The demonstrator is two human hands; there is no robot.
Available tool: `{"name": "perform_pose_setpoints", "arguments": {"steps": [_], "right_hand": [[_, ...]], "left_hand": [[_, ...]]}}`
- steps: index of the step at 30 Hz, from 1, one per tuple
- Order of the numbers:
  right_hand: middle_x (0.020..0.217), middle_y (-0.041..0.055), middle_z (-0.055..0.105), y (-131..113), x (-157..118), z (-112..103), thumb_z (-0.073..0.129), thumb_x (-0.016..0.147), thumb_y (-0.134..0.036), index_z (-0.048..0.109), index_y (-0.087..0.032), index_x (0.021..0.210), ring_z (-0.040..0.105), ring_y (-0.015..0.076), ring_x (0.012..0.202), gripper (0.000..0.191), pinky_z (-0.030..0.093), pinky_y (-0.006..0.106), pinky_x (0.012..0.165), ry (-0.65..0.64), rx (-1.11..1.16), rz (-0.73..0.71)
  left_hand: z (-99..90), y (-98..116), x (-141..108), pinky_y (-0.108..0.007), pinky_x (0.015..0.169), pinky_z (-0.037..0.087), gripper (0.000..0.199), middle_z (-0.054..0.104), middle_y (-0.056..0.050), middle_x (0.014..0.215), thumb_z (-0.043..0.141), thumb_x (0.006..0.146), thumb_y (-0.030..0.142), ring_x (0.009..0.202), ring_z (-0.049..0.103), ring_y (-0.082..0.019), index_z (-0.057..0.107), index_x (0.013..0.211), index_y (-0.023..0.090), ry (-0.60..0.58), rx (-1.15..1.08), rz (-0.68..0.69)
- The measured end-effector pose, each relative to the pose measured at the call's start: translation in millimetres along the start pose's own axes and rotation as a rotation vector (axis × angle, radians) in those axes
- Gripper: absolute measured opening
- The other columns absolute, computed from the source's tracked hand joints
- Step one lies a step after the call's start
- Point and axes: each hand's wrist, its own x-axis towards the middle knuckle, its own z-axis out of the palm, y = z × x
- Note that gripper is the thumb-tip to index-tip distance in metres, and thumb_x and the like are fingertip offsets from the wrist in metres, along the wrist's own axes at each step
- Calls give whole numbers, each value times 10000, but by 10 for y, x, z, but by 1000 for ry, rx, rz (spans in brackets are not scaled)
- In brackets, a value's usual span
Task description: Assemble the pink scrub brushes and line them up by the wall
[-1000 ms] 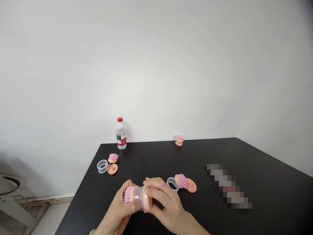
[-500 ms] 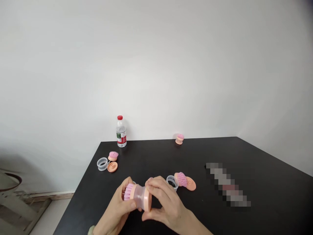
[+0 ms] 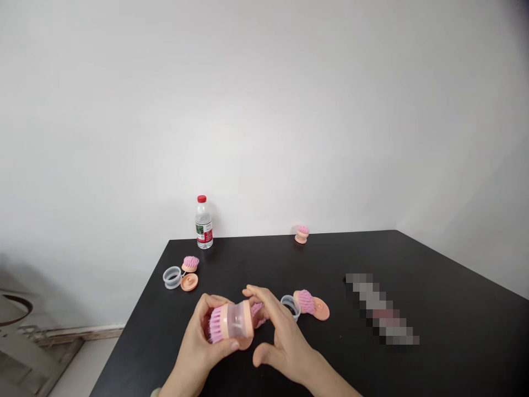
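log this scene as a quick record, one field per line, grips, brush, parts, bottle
left grip: closed around the held brush
right grip: open beside the brush's right end, contact unclear
held brush: on its side, pink bristles pointing left, clear middle
left parts: clear ring, brush head, orange lid
right parts: second ring, second brush head, second lid
bottle: upright, red cap, near the table's far edge
far brush: bristles up, near that edge
pixelated thing: on the table's right side, cannot tell what

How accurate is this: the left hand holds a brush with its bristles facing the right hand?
The direction is wrong: the head view shows the bristles facing away from the right hand. The left hand does hold the brush.
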Motion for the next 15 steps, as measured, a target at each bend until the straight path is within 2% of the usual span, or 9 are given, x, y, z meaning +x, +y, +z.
{"name": "perform_pose_setpoints", "arguments": {"steps": [3, 5, 7, 9, 10, 11, 13, 15], "right_hand": [[1257, 141, 597, -17, 2, 18, 605, 844, -684, 501, -223, 1347, 665, 243, 1008, 690, 594, 341, 788, -5, -36, -22], [1123, 110, 656, -25, 6, 32, 595, 890, -621, 581, -211, 1231, 674, 210, 902, 533, 587, 307, 725, 10, -41, 0], [870, 56, 677, -19, 10, 37, 542, 873, -703, 644, -187, 1015, 648, 170, 709, 544, 556, 271, 620, 23, -33, 44], [693, 17, 629, -2, 14, 28, 435, 827, -819, 638, -179, 850, 596, 148, 584, 672, 527, 262, 563, 17, -52, 83], [704, 26, 638, 7, 16, 20, 385, 797, -862, 645, -172, 873, 605, 155, 591, 741, 535, 273, 577, 15, -70, 86], [786, 55, 670, 15, 18, 12, 363, 762, -894, 654, -162, 974, 640, 179, 655, 816, 558, 295, 620, 21, -90, 75], [1077, 142, 679, 24, 21, 0, 426, 700, -916, 565, -147, 1275, 680, 256, 923, 970, 592, 357, 770, 26, -110, 26], [1293, 178, 598, 27, 22, -1, 549, 740, -835, 447, -168, 1424, 616, 293, 1149, 961, 580, 390, 888, 6, -113, -12]], "left_hand": [[-4, 27, 9, -309, 728, 480, 440, 641, -32, 954, 882, 609, 382, 824, 592, -209, 616, 920, 222, 16, 4, -15], [-3, 26, 12, -311, 725, 484, 438, 638, -30, 956, 883, 607, 380, 821, 593, -211, 616, 917, 226, 6, 23, -8], [4, 14, 12, -310, 725, 487, 449, 638, -28, 962, 899, 581, 360, 832, 602, -218, 618, 906, 230, -8, 66, 13], [17, -1, 11, -302, 719, 486, 464, 641, -26, 964, 913, 553, 349, 839, 608, -220, 622, 895, 230, -8, 109, 37], [25, -8, 11, -297, 712, 485, 466, 643, -25, 959, 914, 548, 356, 832, 610, -217, 624, 890, 229, 0, 118, 42], [32, -12, 11, -291, 704, 483, 467, 644, -22, 948, 912, 548, 369, 821, 609, -212, 627, 890, 229, 19, 116, 42], [45, -13, 12, -286, 696, 483, 475, 651, -15, 922, 904, 556, 393, 796, 607, -202, 632, 908, 226, 69, 87, 21], [54, -3, 15, -282, 692, 485, 491, 662, -10, 895, 903, 553, 402, 779, 606, -196, 635, 923, 222, 128, 61, -7]]}}
